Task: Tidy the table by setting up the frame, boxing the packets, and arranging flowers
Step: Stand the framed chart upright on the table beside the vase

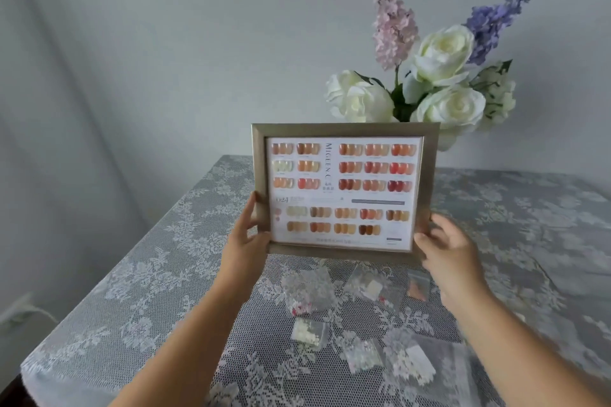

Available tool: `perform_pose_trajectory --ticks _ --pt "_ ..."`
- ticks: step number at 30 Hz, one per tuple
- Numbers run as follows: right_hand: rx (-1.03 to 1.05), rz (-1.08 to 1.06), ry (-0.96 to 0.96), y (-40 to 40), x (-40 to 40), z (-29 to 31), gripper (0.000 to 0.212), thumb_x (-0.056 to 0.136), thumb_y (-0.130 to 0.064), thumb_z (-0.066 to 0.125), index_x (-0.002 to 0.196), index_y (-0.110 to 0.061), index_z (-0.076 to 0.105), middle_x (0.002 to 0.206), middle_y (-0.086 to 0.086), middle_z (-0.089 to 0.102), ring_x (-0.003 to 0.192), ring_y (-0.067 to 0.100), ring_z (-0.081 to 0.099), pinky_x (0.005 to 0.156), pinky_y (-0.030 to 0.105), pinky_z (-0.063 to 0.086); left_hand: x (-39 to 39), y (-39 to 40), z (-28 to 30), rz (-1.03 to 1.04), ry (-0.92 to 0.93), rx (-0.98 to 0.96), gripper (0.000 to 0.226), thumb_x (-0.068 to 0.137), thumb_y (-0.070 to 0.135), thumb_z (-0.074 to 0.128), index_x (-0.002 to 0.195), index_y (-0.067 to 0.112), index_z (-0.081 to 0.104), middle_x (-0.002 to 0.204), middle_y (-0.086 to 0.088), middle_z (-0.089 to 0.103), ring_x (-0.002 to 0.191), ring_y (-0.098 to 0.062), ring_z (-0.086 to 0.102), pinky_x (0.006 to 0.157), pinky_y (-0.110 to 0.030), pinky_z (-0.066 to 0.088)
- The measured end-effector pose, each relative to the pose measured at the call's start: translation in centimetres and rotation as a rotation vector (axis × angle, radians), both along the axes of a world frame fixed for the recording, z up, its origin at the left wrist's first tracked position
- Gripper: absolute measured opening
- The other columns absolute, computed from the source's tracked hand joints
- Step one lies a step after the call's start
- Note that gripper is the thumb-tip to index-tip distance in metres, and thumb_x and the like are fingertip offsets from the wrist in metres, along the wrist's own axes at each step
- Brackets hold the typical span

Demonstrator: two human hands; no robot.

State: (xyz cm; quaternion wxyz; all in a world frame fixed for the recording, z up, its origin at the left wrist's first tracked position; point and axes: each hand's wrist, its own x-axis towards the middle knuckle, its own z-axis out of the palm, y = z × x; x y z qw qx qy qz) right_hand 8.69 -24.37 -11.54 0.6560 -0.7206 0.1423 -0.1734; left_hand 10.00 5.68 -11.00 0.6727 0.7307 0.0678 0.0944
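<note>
A silver picture frame (344, 130) with a chart of nail colour swatches is held upright above the table, facing me. My left hand (246, 235) grips its lower left edge and my right hand (449, 249) grips its lower right edge. Several small clear packets (309, 291) lie scattered on the lace cloth below the frame, some near the front at the packet (415, 362). White roses with pink and purple flower spikes (439, 76) stand behind the frame; their container is hidden by it.
A grey lace tablecloth (148, 274) covers the table, whose left edge drops off near a grey curtain wall. A white cable and outlet (20, 312) show at the lower left.
</note>
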Motion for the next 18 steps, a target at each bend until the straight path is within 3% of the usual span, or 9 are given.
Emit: perform_pose_trajectory --ticks 2,6,10,16,18 --pt "-0.016 0.056 -0.020 2.0 0.9 0.0 0.047 0.087 -0.010 0.063 0.126 -0.034 0.053 0.100 -0.020 0.060 0.091 0.003 0.060 0.074 0.033 0.053 0.4 2.2 0.0 0.060 -0.022 -0.025 0.078 0.088 0.000 0.050 0.120 0.072 0.042 0.115 0.008 0.064 0.092 -0.018 0.066 0.081 -0.046 0.054" --pt "-0.032 0.139 -0.047 6.0 3.0 0.4 0.044 0.088 -0.013 0.062 0.124 -0.036 0.053 0.098 -0.021 0.060 0.088 0.000 0.061 0.077 0.031 0.054 1.4 6.0 0.4 0.159 -0.022 -0.029 0.073 0.090 -0.001 0.049 0.137 0.055 0.042 0.105 0.006 0.062 0.073 -0.014 0.058 0.070 -0.042 0.049" --pt "-0.100 0.190 -0.054 9.6 5.6 0.5 0.042 0.089 -0.019 0.062 0.128 -0.033 0.053 0.103 -0.018 0.063 0.088 0.002 0.062 0.069 0.033 0.057 3.2 9.6 1.0 0.218 -0.028 -0.035 0.071 0.091 0.001 0.046 0.138 0.054 0.041 0.107 0.002 0.060 0.075 -0.017 0.055 0.067 -0.041 0.047" --pt "-0.039 0.269 -0.031 13.6 10.4 0.9 0.041 0.088 -0.018 0.062 0.127 -0.028 0.055 0.107 -0.010 0.065 0.093 0.008 0.064 0.079 0.041 0.058 7.9 13.6 2.3 0.247 0.036 -0.014 0.071 0.090 0.004 0.047 0.140 0.054 0.037 0.109 -0.002 0.064 0.076 -0.016 0.063 0.062 -0.032 0.051" --pt "-0.012 0.268 -0.011 14.1 12.1 0.9 0.043 0.089 -0.016 0.061 0.130 -0.025 0.052 0.114 -0.005 0.065 0.095 0.009 0.063 0.079 0.041 0.058 9.6 14.2 2.9 0.224 0.042 0.011 0.071 0.090 0.005 0.049 0.141 0.053 0.036 0.107 -0.005 0.065 0.074 -0.016 0.063 0.063 -0.035 0.051"
